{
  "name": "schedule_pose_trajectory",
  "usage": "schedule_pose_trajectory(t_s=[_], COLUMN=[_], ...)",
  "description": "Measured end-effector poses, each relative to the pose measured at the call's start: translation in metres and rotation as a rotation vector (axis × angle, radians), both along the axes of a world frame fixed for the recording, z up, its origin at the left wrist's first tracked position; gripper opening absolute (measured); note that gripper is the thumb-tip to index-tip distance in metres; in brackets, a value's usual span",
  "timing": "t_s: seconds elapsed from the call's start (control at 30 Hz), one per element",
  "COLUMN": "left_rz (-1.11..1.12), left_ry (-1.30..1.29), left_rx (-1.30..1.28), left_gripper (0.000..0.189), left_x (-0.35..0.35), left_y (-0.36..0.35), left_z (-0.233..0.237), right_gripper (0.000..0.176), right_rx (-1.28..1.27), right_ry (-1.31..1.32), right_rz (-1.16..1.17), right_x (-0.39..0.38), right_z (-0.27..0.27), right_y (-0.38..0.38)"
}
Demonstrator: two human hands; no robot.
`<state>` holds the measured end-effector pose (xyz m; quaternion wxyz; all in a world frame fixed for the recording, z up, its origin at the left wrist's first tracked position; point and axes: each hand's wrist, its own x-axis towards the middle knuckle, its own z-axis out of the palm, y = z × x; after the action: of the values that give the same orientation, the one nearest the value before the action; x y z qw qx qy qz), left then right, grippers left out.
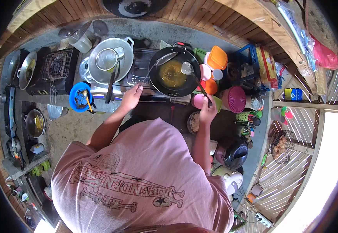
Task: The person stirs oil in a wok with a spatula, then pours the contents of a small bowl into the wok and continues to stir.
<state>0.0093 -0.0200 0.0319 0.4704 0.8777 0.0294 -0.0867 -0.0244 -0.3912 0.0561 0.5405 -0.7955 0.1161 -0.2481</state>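
A black wok stands on the stove, with yellowish oil and small bits of food in it. My left hand is closed on the thin handle of a metal skimmer, whose oval head is tilted over the wok's upper left part. In my right hand is the dark handle of a spatula. Its pale blade rests inside the wok on the right, at the oil's edge. Both hands stay outside the wok's rim, on the near side.
Left of the wok, a large aluminium pot has a sieve across it. A blue bowl sits at the counter's front edge. Plastic containers crowd the right side, near a pink lidded tub. A second burner is further left.
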Motion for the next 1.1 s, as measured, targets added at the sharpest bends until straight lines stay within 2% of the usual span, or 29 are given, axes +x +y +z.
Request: schedule_pose_trajectory(t_s=[0.1,0.17,0.3,0.37,0.4,0.47,0.5,0.6,0.63,0.67,0.73,0.77,0.87,0.93,1.0,1.07,1.1], left_rz=[-0.011,-0.009,-0.012,-0.020,-0.013,-0.034,-0.037,-0.066,-0.062,-0.059,-0.101,-0.104,-0.139,-0.177,-0.183,-0.196,-0.205], left_ry=[0.017,0.030,-0.022,-0.019,-0.014,0.051,0.065,0.074,0.094,0.116,0.087,0.087,0.141,-0.044,-0.033,0.162,0.037], left_rx=[-0.003,-0.018,-0.013,0.033,0.071,0.095,0.098,0.144,0.153,0.163,0.175,0.142,0.114,0.078,0.098,0.067,-0.001], left_gripper=[0.049,0.049,0.051,0.052,0.053,0.050,0.051,0.053,0.053,0.053,0.052,0.052,0.051,0.052,0.049,0.046,0.045], left_x=[0.001,0.003,0.008,0.010,0.012,0.015,0.017,0.018,0.018,0.017,0.014,0.013,0.002,-0.007,-0.016,-0.020,-0.024], left_y=[0.000,0.000,0.000,-0.001,-0.003,-0.006,-0.008,-0.015,-0.019,-0.019,-0.015,-0.013,-0.011,-0.006,-0.005,-0.009,-0.003], left_z=[0.003,-0.002,-0.027,-0.035,-0.036,-0.030,-0.030,-0.023,-0.017,-0.013,-0.033,-0.044,-0.031,-0.037,-0.028,0.004,-0.011], right_gripper=[0.023,0.023,0.024,0.022,0.022,0.025,0.028,0.029,0.029,0.029,0.030,0.030,0.030,0.030,0.028,0.025,0.023], right_rx=[0.066,-0.092,-0.112,0.133,0.142,-0.050,-0.012,-0.023,-0.151,-0.138,0.130,0.144,0.217,0.222,0.308,0.141,0.026], right_ry=[0.009,0.027,0.089,0.131,0.126,0.023,0.144,0.157,0.141,0.138,0.211,0.206,0.147,0.138,0.121,0.154,0.157], right_rz=[-0.053,-0.087,-0.121,-0.123,-0.137,-0.079,-0.054,0.004,-0.010,-0.029,0.034,0.014,0.006,0.045,0.028,0.054,0.031], right_x=[0.000,0.003,0.008,0.013,0.019,0.028,0.029,0.029,0.029,0.030,0.030,0.029,0.018,0.007,-0.005,-0.018,-0.025], right_z=[0.001,-0.008,0.012,0.018,0.004,-0.039,-0.043,-0.001,0.004,0.001,-0.005,-0.008,-0.014,-0.014,-0.011,0.005,0.021], right_y=[-0.002,-0.007,0.012,0.023,0.019,0.005,0.004,0.025,0.027,0.028,0.026,0.025,0.020,0.016,0.016,0.012,0.013])
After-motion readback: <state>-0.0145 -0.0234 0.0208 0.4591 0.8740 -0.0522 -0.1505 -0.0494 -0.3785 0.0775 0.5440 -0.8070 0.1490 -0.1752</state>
